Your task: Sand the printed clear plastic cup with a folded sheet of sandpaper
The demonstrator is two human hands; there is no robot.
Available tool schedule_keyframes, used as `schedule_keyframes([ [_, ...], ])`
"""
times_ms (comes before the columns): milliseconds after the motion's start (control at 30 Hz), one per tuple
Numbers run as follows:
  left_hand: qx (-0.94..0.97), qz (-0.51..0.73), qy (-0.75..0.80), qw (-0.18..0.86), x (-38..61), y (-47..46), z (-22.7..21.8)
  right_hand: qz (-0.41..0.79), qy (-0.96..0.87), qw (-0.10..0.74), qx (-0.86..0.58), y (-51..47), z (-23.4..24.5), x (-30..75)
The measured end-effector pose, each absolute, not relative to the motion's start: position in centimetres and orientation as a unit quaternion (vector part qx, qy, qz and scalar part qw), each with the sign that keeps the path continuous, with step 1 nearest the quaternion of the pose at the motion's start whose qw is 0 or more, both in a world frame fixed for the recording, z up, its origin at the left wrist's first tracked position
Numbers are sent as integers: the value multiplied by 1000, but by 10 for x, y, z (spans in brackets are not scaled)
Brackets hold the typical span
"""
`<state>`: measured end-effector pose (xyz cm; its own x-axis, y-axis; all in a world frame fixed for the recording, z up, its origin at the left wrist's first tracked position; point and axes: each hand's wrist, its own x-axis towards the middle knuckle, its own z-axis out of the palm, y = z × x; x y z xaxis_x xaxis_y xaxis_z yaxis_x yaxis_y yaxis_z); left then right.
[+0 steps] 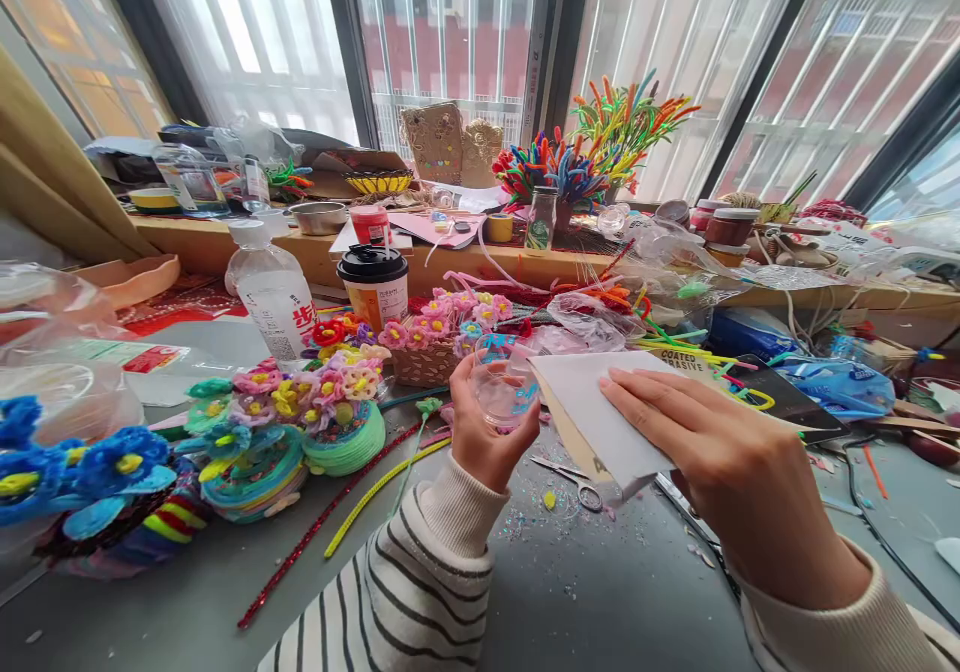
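My left hand (486, 442) is closed around a clear plastic cup (504, 399) with blue print, which is tilted toward the right. My right hand (727, 462) grips a folded white sheet of paper (577, 392), fingers flat on top and thumb hidden beneath. Under the white layer shows a beige sheet (679, 359) printed "COATED ABRASIVE", apparently sandpaper. One corner of the folded paper is right beside the cup's mouth; I cannot tell whether they touch. Below the paper, small scissors (581, 487) lie on the grey table (540, 592) among glittery scraps.
Pipe-cleaner flower pots (341, 437) crowd the left, with a plastic bottle (270, 292) and a lidded coffee cup (375, 287) behind. A red glitter stem (322, 532) and yellow stem (382, 497) lie near my left sleeve. A wooden ledge (442, 262) holds jars and craft bundles.
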<state>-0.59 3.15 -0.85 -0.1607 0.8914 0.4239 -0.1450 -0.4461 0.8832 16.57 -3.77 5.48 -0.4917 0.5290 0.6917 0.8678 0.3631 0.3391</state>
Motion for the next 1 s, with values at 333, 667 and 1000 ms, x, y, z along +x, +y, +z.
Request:
schedule_keyframes([
  [333, 526, 670, 354, 388, -6, 34, -12, -340, -814, 216, -419, -31, 63, 171],
  [667, 513, 677, 347, 396, -4, 32, -10, -350, -810, 218, -417, -34, 62, 167],
  [1000, 526, 668, 356, 387, -7, 35, -15, -361, -808, 210, -415, -35, 62, 168],
])
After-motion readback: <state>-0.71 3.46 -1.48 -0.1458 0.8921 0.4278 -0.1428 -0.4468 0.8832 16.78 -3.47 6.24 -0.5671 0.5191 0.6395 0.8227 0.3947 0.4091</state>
